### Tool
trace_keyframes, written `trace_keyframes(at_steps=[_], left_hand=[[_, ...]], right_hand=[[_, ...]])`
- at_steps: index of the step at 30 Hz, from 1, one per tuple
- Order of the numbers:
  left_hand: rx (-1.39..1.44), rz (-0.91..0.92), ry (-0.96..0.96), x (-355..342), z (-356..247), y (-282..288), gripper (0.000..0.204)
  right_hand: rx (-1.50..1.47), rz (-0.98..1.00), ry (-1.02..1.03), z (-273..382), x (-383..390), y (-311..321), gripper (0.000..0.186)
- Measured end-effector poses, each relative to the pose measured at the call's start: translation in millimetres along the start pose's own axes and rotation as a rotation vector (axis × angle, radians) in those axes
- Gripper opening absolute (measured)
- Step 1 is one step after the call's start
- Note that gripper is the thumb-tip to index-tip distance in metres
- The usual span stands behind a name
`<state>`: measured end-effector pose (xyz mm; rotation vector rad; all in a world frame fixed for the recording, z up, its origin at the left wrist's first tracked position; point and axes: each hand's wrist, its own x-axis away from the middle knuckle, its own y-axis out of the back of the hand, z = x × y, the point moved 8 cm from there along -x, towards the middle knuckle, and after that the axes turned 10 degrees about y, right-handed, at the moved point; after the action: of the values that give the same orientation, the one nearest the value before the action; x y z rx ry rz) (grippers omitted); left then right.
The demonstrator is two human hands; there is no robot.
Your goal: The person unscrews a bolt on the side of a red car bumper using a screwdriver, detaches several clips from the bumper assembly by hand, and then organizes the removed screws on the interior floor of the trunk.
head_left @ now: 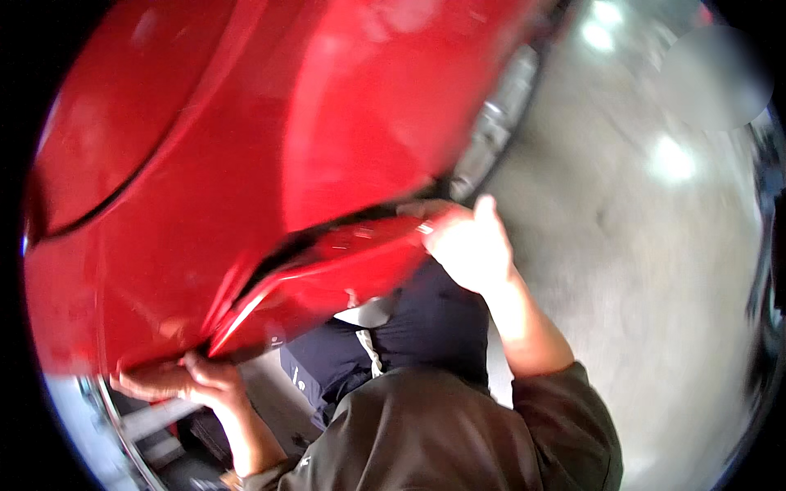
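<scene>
A glossy red car body panel (377, 106) fills the upper left of the head view. Along its lower edge a narrow red piece (344, 270) stands apart, with a dark gap above it. My right hand (467, 245) grips the right end of this piece, thumb raised, beside a dark-framed light strip (495, 114). My left hand (188, 380) holds the bottom edge of the red bodywork at lower left, fingers reaching leftward under it and thumb against it.
Grey concrete floor (622, 311) runs down the right, with bright glare spots on it. Metal rails (139, 430) and dark items show below the car at lower left. My dark-clothed legs are under the red piece.
</scene>
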<state>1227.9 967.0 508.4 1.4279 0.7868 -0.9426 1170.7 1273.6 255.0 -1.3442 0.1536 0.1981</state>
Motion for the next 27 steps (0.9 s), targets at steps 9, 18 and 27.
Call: trace_keyframes(at_steps=[9, 18, 27], left_hand=[[-0.045, -0.027, -0.092, 13, 4, -1, 0.097], [0.076, 0.01, 0.108, 43, 54, -32, 0.075], [0.079, 0.064, -0.268, 62, -60, -68, 0.085]], right_hand=[[1.706, -1.095, -0.351, 68, 327, 358, 0.044], [1.619, -1.43, -0.412, -19, 349, 399, 0.072], [1.644, -1.774, -0.542, -14, 316, 469, 0.062]])
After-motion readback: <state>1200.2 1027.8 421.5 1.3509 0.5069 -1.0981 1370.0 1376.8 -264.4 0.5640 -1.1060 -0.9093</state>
